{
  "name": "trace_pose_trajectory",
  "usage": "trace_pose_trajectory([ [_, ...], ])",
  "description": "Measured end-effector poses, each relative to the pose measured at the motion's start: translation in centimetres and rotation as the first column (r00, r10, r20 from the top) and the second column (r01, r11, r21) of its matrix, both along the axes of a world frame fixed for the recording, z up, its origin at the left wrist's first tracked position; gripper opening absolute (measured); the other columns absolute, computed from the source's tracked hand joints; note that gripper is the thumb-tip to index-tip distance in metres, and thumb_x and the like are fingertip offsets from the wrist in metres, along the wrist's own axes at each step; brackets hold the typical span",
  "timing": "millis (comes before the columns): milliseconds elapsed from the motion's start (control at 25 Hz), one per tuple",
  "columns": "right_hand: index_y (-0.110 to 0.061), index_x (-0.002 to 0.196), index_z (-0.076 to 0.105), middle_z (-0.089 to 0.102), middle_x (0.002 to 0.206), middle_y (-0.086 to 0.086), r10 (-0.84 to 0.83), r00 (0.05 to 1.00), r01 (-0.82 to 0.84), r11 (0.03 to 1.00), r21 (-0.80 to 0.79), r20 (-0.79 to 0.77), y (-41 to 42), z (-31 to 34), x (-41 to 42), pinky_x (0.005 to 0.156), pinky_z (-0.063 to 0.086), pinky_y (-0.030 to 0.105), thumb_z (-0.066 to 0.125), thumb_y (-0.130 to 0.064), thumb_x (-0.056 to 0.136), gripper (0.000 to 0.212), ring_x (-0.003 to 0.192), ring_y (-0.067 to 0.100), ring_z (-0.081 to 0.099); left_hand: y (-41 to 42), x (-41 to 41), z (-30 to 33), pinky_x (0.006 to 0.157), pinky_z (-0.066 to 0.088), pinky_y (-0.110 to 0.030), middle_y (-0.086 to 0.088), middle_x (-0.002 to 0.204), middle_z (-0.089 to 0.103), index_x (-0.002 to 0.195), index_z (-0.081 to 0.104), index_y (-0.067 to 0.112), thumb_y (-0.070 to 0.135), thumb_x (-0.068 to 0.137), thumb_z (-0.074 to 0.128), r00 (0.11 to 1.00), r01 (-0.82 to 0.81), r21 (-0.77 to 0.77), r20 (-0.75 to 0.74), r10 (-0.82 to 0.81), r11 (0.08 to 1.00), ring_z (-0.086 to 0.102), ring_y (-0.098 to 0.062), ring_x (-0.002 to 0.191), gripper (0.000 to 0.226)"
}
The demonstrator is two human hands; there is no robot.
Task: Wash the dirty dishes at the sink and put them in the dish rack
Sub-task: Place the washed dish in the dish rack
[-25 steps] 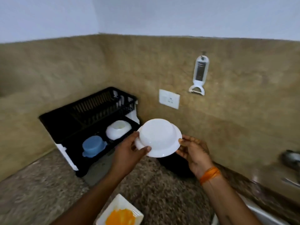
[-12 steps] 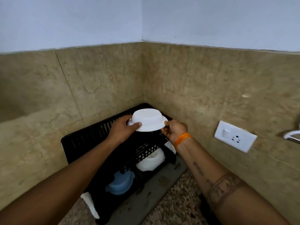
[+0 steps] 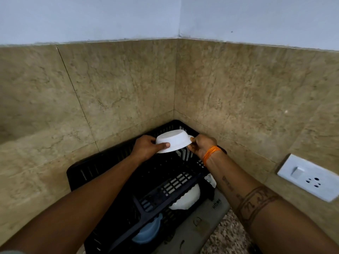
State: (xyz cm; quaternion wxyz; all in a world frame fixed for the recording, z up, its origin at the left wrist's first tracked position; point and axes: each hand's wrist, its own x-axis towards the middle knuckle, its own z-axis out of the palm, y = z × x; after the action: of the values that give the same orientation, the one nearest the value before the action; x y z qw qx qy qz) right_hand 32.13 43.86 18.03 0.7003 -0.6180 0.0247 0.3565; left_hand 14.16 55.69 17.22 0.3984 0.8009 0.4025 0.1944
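Note:
A white bowl (image 3: 174, 140) hangs upside down, slightly tilted, over the back of the black two-tier dish rack (image 3: 102, 171) in the wall corner. My left hand (image 3: 148, 147) grips its left rim with the thumb on top. My right hand (image 3: 200, 146), with an orange thread at the wrist, pinches the right rim. On the rack's lower tier, partly hidden under the upper grid, lie a white bowl (image 3: 187, 199) and a blue bowl (image 3: 148, 233), both upside down.
Beige stone walls meet right behind the rack. A white switch and socket plate (image 3: 310, 177) is on the right wall. A grey drip tray (image 3: 200, 228) sticks out under the rack onto the speckled granite counter (image 3: 227, 235).
The bowl and both hands have gone a little lower and further back over the rack's upper tier. My head has come closer to the corner, so the rack looks larger.

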Motion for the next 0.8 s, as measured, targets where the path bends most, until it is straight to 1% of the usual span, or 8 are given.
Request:
trace_pose_trajectory([
  [80,0.010,0.115,0.063,0.067,0.099,0.021,0.018,1.000,-0.018,1.000,-0.002,0.017,0.2,0.1,0.1,0.037,0.054,0.029,0.057,0.013,0.094,0.022,0.071,0.026,0.064,0.3,0.1,-0.8,0.083,0.061,-0.041,0.000,0.086,0.080,0.092,0.083,0.016,0.059,0.067,0.088,1.000,-0.009,-0.037,0.010,0.010,0.999,0.076,-0.015,0.082,0.050],
  [200,0.008,0.095,0.067,0.068,0.087,0.018,-0.006,0.997,0.010,0.999,-0.051,0.079,-0.2,0.0,-0.1,0.042,0.057,0.029,0.068,0.007,0.091,0.004,0.068,0.024,0.064,0.1,0.2,-1.2,0.082,0.060,-0.039,-0.002,0.088,0.080,0.094,0.083,0.015,0.056,0.068,0.089,1.000,-0.006,-0.041,0.020,0.006,0.999,0.076,-0.016,0.083,0.049],
  [280,0.007,0.098,0.070,0.068,0.081,0.013,0.002,0.988,0.014,0.994,-0.105,0.151,-1.0,0.1,-0.7,0.047,0.057,0.030,0.074,-0.004,0.091,0.013,0.067,0.023,0.065,-0.4,-0.2,-0.9,0.083,0.058,-0.036,-0.003,0.091,0.079,0.099,0.082,0.014,0.055,0.072,0.087,1.000,-0.005,-0.014,-0.008,0.005,1.000,0.075,-0.017,0.087,0.049],
  [360,0.002,0.101,0.072,0.069,0.082,0.012,0.005,0.981,0.013,0.996,-0.092,0.191,-2.7,0.6,-1.6,0.057,0.059,0.033,0.072,-0.012,0.094,0.015,0.072,0.023,0.066,-1.2,-0.8,-0.3,0.089,0.056,-0.036,-0.004,0.100,0.076,0.112,0.077,0.009,0.052,0.076,0.085,1.000,-0.020,-0.013,-0.004,0.020,1.000,0.073,-0.022,0.100,0.057],
  [440,-0.001,0.103,0.071,0.069,0.088,0.012,-0.024,0.977,0.036,0.998,-0.051,0.213,-4.8,1.7,-3.0,0.066,0.061,0.036,0.067,-0.012,0.098,0.013,0.081,0.026,0.067,-2.4,-1.9,0.8,0.100,0.052,-0.037,-0.010,0.121,0.071,0.133,0.065,0.005,0.048,0.079,0.085,0.998,-0.050,-0.030,0.039,0.052,0.998,0.067,-0.026,0.115,0.072],
  [520,-0.001,0.100,0.070,0.068,0.085,0.012,-0.042,0.972,0.044,0.999,-0.003,0.232,-7.1,2.8,-4.7,0.065,0.062,0.035,0.064,-0.013,0.099,0.014,0.077,0.024,0.067,-3.7,-2.6,2.2,0.103,0.051,-0.036,-0.013,0.133,0.066,0.141,0.059,0.008,0.043,0.081,0.084,0.992,-0.056,-0.044,0.115,0.061,0.997,0.065,-0.025,0.120,0.074],
  [680,-0.008,0.090,0.068,0.067,0.077,0.009,0.003,0.970,-0.031,0.993,0.115,0.244,-13.6,5.4,-9.8,0.058,0.059,0.031,0.062,-0.015,0.100,0.014,0.068,0.020,0.065,-9.3,-5.4,5.5,0.104,0.053,-0.035,-0.005,0.123,0.072,0.131,0.068,0.018,0.038,0.086,0.080,0.956,-0.027,-0.030,0.291,0.034,0.999,0.068,-0.016,0.111,0.051],
  [800,-0.008,0.098,0.069,0.070,0.079,0.007,0.041,0.960,-0.093,0.979,0.179,0.275,-19.1,6.1,-13.8,0.059,0.060,0.030,0.061,-0.015,0.100,0.011,0.068,0.019,0.068,-15.7,-8.5,6.3,0.089,0.055,-0.029,0.004,0.100,0.076,0.115,0.074,0.026,0.038,0.086,0.078,0.921,-0.022,-0.048,0.387,0.039,0.999,0.071,-0.009,0.093,0.032],
])
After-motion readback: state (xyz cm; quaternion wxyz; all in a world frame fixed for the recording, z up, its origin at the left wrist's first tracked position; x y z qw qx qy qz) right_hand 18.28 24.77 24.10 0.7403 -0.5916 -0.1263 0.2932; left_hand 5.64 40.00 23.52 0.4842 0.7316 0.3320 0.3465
